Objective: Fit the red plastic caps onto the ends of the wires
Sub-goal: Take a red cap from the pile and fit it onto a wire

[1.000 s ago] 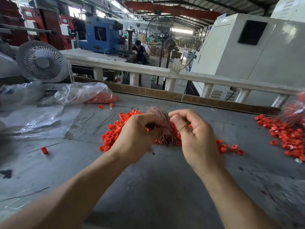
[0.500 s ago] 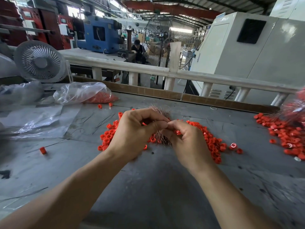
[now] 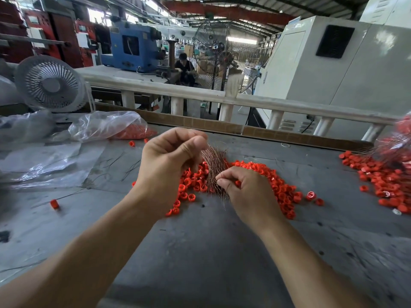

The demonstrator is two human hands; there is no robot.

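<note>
Bundle of thin copper-coloured wires [image 3: 214, 165] mid-table, atop loose pile of small red plastic caps [image 3: 264, 174]. Left hand [image 3: 169, 161] pinching a strand at bundle top; right hand [image 3: 242, 190] pinching strands lower. Capped heap [image 3: 387, 174] far right: partly done, most caps unfitted.

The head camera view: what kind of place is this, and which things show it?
Most likely a factory hall. A blue industrial machine and a tall metal-caged pedestal fan stand under a roof of red steel beams, and loose red plastic caps lie heaped on the grey metal worktable.
</note>
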